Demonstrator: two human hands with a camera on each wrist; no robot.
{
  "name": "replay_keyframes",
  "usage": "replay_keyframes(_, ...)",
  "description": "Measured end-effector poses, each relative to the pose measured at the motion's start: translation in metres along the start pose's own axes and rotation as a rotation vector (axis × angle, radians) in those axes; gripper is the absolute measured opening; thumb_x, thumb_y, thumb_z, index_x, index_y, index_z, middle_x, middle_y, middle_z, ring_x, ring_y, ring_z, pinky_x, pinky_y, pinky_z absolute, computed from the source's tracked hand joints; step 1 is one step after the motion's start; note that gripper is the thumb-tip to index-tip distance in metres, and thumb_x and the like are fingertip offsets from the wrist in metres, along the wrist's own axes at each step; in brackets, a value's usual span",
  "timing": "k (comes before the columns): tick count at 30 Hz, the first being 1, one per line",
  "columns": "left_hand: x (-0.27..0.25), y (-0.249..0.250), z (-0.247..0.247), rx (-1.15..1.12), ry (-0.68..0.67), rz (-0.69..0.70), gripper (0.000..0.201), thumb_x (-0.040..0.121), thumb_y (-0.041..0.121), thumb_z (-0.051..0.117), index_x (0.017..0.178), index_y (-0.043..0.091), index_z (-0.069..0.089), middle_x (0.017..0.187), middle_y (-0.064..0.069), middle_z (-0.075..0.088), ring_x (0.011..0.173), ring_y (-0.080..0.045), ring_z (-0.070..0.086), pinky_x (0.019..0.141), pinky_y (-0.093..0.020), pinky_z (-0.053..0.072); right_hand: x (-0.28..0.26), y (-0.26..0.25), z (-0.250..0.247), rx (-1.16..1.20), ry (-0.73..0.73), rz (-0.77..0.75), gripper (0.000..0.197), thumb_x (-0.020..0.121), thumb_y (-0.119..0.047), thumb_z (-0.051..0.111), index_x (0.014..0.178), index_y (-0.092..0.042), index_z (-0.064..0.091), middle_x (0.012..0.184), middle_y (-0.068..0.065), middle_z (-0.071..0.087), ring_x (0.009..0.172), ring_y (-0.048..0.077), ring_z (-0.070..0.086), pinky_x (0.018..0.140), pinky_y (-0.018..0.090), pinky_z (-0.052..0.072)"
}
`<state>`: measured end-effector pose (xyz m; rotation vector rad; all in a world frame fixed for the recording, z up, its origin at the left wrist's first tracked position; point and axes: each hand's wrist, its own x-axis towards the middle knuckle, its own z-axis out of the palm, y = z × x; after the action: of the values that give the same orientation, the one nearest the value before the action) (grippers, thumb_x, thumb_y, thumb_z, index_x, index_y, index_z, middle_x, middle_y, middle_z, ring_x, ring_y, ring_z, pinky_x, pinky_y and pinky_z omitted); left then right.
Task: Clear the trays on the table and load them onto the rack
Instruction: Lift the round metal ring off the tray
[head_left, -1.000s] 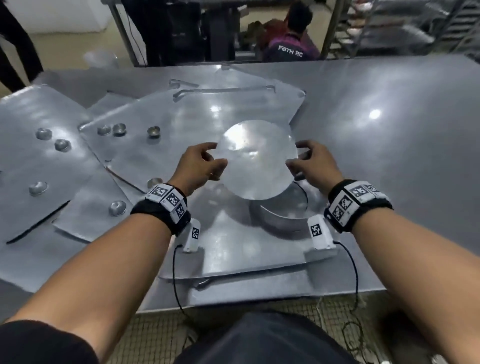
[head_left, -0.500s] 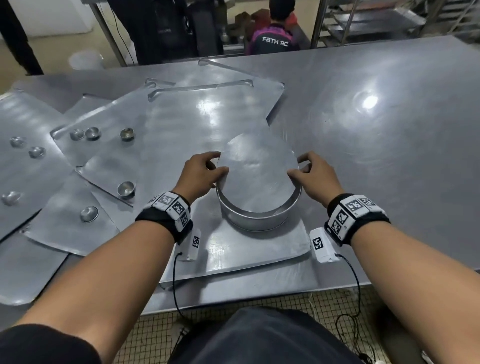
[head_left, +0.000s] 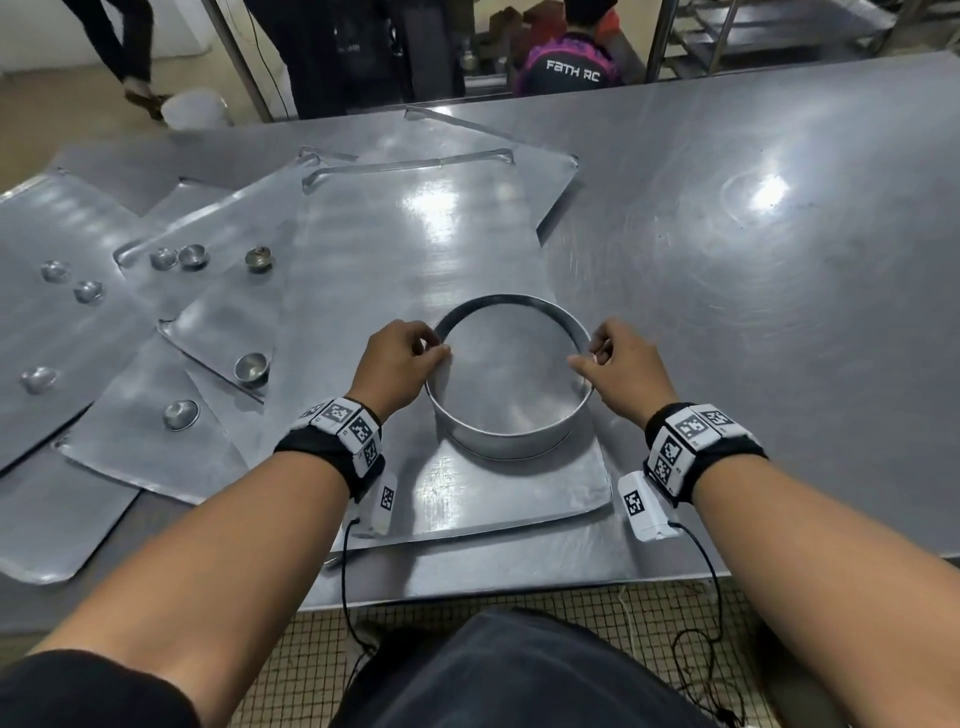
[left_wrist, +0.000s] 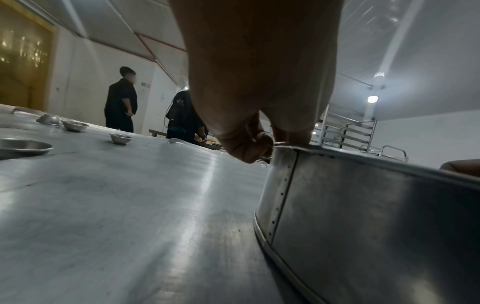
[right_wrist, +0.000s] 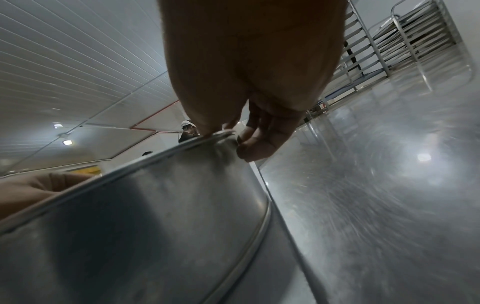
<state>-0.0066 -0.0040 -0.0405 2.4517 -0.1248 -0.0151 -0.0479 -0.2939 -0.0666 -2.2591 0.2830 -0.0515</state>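
Note:
A round metal pan stands on a flat metal tray near the table's front edge. Its loose disc base lies inside the ring. My left hand pinches the pan's left rim, thumb on top and fingers curled outside, as the left wrist view shows at the pan and the left hand. My right hand pinches the right rim; in the right wrist view the right hand sits at the top edge of the pan.
Several overlapping trays lie to the left, carrying small metal cups. Bare steel table spreads to the right. A tray rack stands beyond the table. People stand at the far side.
The disc I held tilted above the ring has dropped inside the pan. Both hands came down from the disc's edges to the pan's rim.

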Motion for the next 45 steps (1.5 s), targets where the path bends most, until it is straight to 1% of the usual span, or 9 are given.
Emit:
replay_keyframes(4,0.0,-0.004,0.005,-0.001,-0.035,0.003,0.014,0.088,0.028,0.071,0.097,0.018,0.072,0.085,0.002,0.06,0.082,-0.017,0.056,0.075,-0.033,0.046,0.001,0.004,0.002,0.069,-0.016,0.035,0.035,0.078,-0.037,0.079,0.095,-0.028,0.05,0.073,0.0,0.06,0.065,0.024,0.06,0.066,0.047,0.058)
replay_keyframes(8,-0.004,-0.006,0.008,-0.067,-0.022,-0.017,0.036,0.089,0.028,0.07,0.124,0.027,0.061,0.088,-0.002,0.062,0.079,-0.018,0.058,0.073,-0.033,0.05,0.002,0.004,0.001,0.089,-0.037,0.047,0.037,0.079,-0.04,0.078,0.103,-0.029,0.052,0.074,0.002,0.061,0.067,0.026,0.064,0.069,0.051,0.059)
replay_keyframes(12,-0.009,0.0,0.005,-0.125,-0.094,-0.137,0.05,0.093,0.034,0.065,0.139,0.027,0.049,0.089,0.001,0.063,0.077,-0.02,0.066,0.069,-0.04,0.06,0.002,0.007,0.002,0.104,-0.083,0.08,0.04,0.083,-0.047,0.074,0.113,-0.027,0.058,0.082,0.002,0.065,0.074,0.025,0.068,0.071,0.049,0.061)
replay_keyframes(15,-0.011,0.003,0.002,-0.193,-0.205,-0.224,0.049,0.093,0.025,0.064,0.14,0.023,0.05,0.091,-0.004,0.068,0.075,-0.025,0.07,0.063,-0.037,0.063,0.0,0.005,0.0,0.154,-0.146,0.125,0.043,0.09,-0.045,0.068,0.127,-0.027,0.057,0.086,0.0,0.068,0.075,0.021,0.07,0.057,0.038,0.061)
replay_keyframes(18,-0.011,0.005,-0.003,-0.304,-0.318,-0.317,0.059,0.09,0.012,0.063,0.144,0.026,0.045,0.1,-0.011,0.069,0.077,-0.035,0.073,0.07,-0.046,0.063,-0.004,0.003,-0.006,0.21,-0.195,0.147,0.041,0.096,-0.04,0.061,0.135,-0.03,0.054,0.09,-0.005,0.069,0.079,0.014,0.069,0.054,0.029,0.058)
replay_keyframes(21,-0.013,0.01,-0.007,-0.406,-0.434,-0.366,0.067,0.089,0.004,0.062,0.147,0.031,0.04,0.11,-0.013,0.067,0.081,-0.04,0.074,0.077,-0.05,0.062,-0.005,0.005,-0.014,0.234,-0.229,0.153,0.042,0.097,-0.032,0.058,0.139,-0.03,0.054,0.095,-0.002,0.068,0.083,0.016,0.068,0.063,0.035,0.063)
replay_keyframes(34,-0.006,0.087,0.037,-0.492,-0.471,-0.077,0.075,0.086,0.002,0.06,0.146,0.042,0.041,0.136,-0.009,0.052,0.109,-0.027,0.068,0.073,-0.047,0.063,-0.025,0.05,-0.097,0.303,-0.064,0.148,0.051,0.09,-0.011,0.061,0.13,-0.041,0.054,0.081,-0.001,0.065,0.079,0.021,0.069,0.071,0.042,0.063)
replay_keyframes(41,-0.014,0.14,0.092,-0.485,-0.529,0.044,0.073,0.089,0.003,0.058,0.149,0.039,0.037,0.14,-0.006,0.049,0.105,-0.018,0.068,0.072,-0.044,0.063,-0.056,0.09,-0.148,0.422,0.066,0.266,0.048,0.094,-0.009,0.06,0.134,-0.035,0.053,0.1,-0.003,0.066,0.085,0.017,0.07,0.061,0.031,0.06)
replay_keyframes(45,-0.019,0.158,0.121,-0.498,-0.606,0.05,0.073,0.088,0.005,0.059,0.149,0.039,0.038,0.14,-0.01,0.05,0.114,-0.028,0.064,0.072,-0.048,0.063,-0.075,0.113,-0.167,0.438,0.112,0.325,0.047,0.093,-0.012,0.062,0.134,-0.034,0.054,0.106,-0.002,0.066,0.088,0.017,0.07,0.06,0.029,0.059)
